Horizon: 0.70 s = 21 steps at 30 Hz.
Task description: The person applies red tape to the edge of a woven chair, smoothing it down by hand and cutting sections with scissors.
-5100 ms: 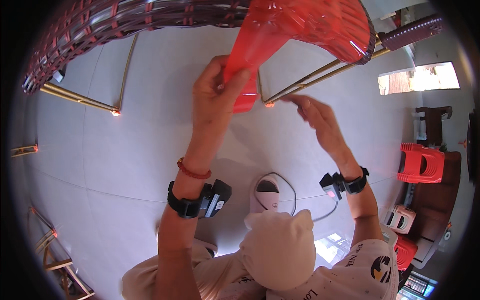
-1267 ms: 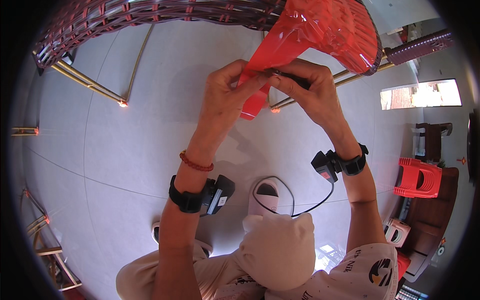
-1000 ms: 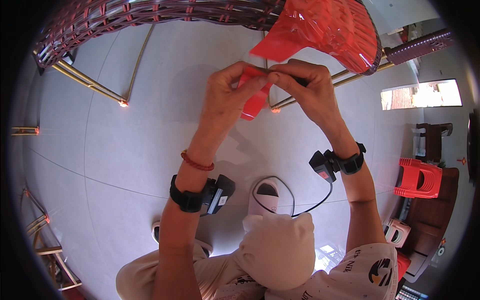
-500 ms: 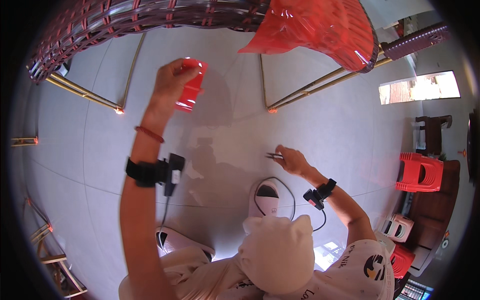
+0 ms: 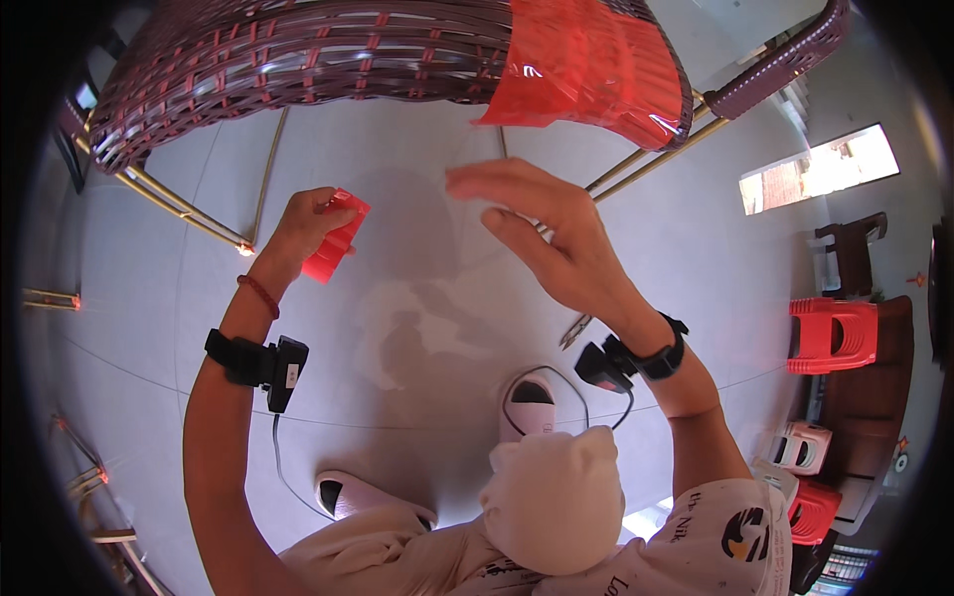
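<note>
My left hand (image 5: 302, 226) is closed on a folded piece of shiny red plastic film (image 5: 336, 244), pinched between thumb and fingers above the floor. My right hand (image 5: 568, 236) is raised near the chair, its fingers stretched forward and thumb apart. A slim metal tool (image 5: 574, 332) sticks out below that palm, and a shiny bit of it shows by the thumb; the rest is hidden and its kind is unclear. Ahead stands a dark brown woven chair (image 5: 298, 74). Crinkled red plastic (image 5: 586, 74) lies over its right part, its near edge hanging down.
Gold-coloured metal legs (image 5: 184, 211) hold up the woven chair. My slippered feet (image 5: 530, 397) are on the grey tiled floor (image 5: 417, 268). Stacked red stools (image 5: 833, 336) and brown wooden furniture (image 5: 879, 382) stand at right. Cables hang from the black wrist devices (image 5: 288, 373).
My right hand has risen forward toward the chair and its fingers have straightened. My left hand has drawn back toward me with the red film. More of the woven chair shows.
</note>
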Motion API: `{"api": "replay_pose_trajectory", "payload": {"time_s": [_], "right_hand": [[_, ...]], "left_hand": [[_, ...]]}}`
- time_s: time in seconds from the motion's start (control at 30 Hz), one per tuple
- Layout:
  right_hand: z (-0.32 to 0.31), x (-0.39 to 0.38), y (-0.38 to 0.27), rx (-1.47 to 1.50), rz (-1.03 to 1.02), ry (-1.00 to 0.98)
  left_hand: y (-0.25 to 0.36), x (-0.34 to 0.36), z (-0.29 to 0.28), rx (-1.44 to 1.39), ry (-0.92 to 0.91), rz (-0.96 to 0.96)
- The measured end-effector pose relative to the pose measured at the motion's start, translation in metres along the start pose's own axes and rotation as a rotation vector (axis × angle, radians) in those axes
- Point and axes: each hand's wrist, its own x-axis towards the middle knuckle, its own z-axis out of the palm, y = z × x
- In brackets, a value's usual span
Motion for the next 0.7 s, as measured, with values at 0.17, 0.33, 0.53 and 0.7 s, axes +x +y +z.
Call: {"api": "replay_pose_trajectory", "payload": {"time_s": [0.17,0.33,0.53,0.7], "right_hand": [[0.009,0.008,0.018,0.654,0.319,0.134],[0.016,0.015,0.037,1.092,0.423,0.352],[0.013,0.023,0.054,1.019,0.272,0.434],[0.016,0.025,0.058,0.925,0.262,0.46]], "left_hand": [[-0.006,0.001,-0.012,0.036,-0.054,0.037],[0.001,-0.004,-0.015,0.002,0.03,0.035],[0.001,-0.007,-0.01,-0.031,0.009,0.034],[0.001,-0.007,-0.006,-0.001,0.002,-0.011]]}}
